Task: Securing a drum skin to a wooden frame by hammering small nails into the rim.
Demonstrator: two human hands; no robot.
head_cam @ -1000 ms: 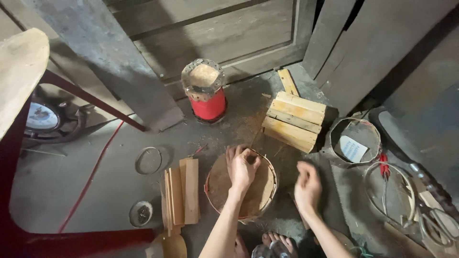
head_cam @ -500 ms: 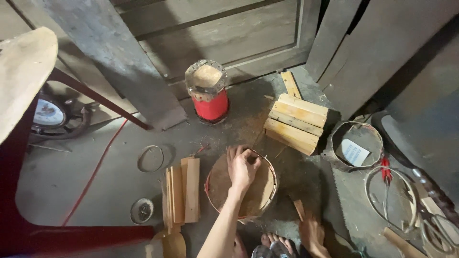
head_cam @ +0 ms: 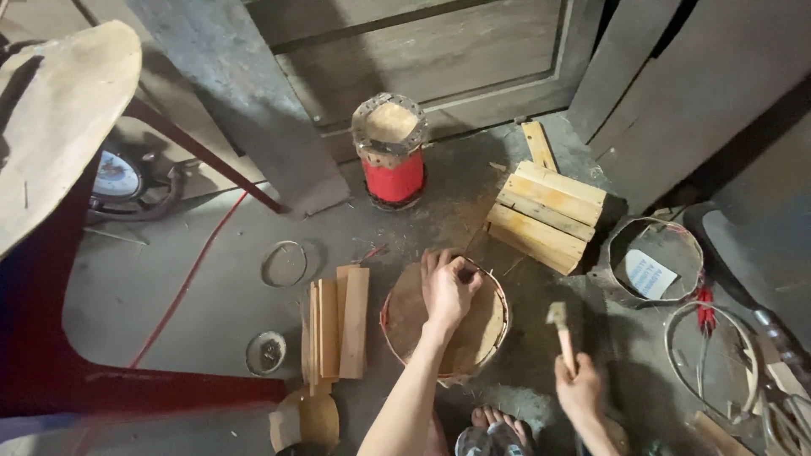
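Since the earlier frame, the right hand point(head_cam: 581, 390) has been raised from low beside the foot, its fingers closed around the handle of a small hammer point(head_cam: 561, 331) now held upright. The left hand point(head_cam: 448, 289) is pressed, fingers curled, on the far rim of the round wooden-hooped drum frame point(head_cam: 445, 319) on the floor. No blow is seen landing, so the hammering is judged unfinished; wooden slats point(head_cam: 336, 321), stacked planks point(head_cam: 545, 214) and a red cylinder point(head_cam: 390, 150) lie beyond.

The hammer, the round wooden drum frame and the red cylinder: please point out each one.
hammer point(head_cam: 558, 325), head view, on its metal head above the right hand point(head_cam: 581, 393).
round wooden drum frame point(head_cam: 405, 317), head view, on its flat top, beside the left hand point(head_cam: 448, 289).
red cylinder point(head_cam: 393, 179), head view, on its red side wall.
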